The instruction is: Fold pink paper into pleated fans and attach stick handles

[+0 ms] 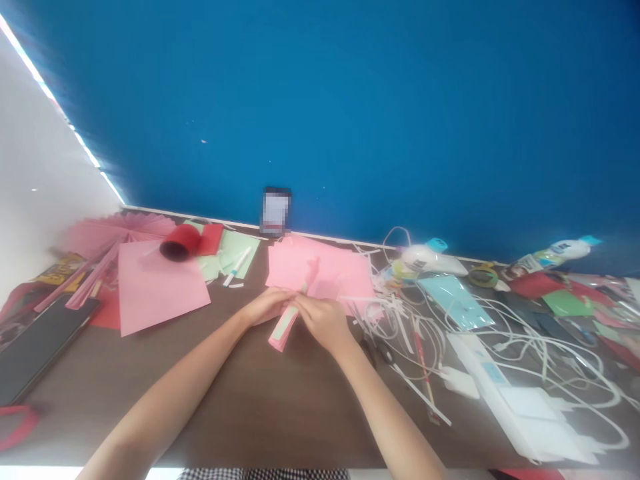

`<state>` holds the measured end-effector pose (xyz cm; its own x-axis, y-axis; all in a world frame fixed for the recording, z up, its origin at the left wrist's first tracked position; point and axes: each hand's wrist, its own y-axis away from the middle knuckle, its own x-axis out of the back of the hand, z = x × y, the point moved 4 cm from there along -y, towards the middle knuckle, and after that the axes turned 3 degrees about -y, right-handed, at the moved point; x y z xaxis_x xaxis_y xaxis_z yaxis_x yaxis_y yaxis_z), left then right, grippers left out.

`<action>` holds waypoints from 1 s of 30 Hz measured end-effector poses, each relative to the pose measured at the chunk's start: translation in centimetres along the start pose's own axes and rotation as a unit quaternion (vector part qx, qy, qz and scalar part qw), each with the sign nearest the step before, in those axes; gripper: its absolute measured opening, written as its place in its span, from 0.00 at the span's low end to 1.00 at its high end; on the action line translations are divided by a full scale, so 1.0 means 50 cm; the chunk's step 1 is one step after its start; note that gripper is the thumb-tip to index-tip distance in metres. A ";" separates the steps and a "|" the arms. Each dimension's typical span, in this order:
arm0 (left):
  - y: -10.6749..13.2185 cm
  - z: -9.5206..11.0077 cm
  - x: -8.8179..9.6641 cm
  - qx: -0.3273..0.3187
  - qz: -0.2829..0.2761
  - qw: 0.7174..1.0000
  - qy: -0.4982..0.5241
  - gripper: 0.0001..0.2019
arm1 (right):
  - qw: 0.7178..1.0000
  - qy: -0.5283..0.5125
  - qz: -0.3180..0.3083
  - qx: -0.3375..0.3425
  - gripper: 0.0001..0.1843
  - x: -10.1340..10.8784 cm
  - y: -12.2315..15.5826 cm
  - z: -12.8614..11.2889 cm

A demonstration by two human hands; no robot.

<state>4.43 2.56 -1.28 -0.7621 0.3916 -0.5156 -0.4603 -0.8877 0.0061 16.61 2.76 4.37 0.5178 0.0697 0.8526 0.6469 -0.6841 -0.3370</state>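
Between both hands, above the dark tabletop, is a narrow stack of accordion-folded pink paper [277, 343], with a pale strip [285, 323] running along its upper face. My left hand [269, 305] closes on its left side, fingertips near the middle. From the right, my right hand [323, 321] pinches the same folded paper, and its fingers hide part of it. The paper slants, its lower end toward me and its upper end pointing at flat pink sheets [345, 267] lying just behind. Scissors [385, 353] rest to the right of my right hand.
Pink sheets, a pleated pink fan [125, 230] and a red roll [181, 243] lie left. White cables and a power strip [493, 380] crowd the right, near glue bottles [423, 257]. A phone [276, 210] leans on the blue wall; a dark tablet-like slab [43, 350] lies far left.
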 end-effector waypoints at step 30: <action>0.000 0.014 0.038 -0.038 0.161 0.981 -0.105 0.17 | 0.822 -0.497 0.145 -0.236 0.15 -0.106 0.016 0.060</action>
<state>2.67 3.45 -1.66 -0.9431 0.1213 -0.3097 -0.1505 -0.9860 0.0722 16.03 4.02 -1.61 0.9656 0.2521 -0.0632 0.2472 -0.9660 -0.0761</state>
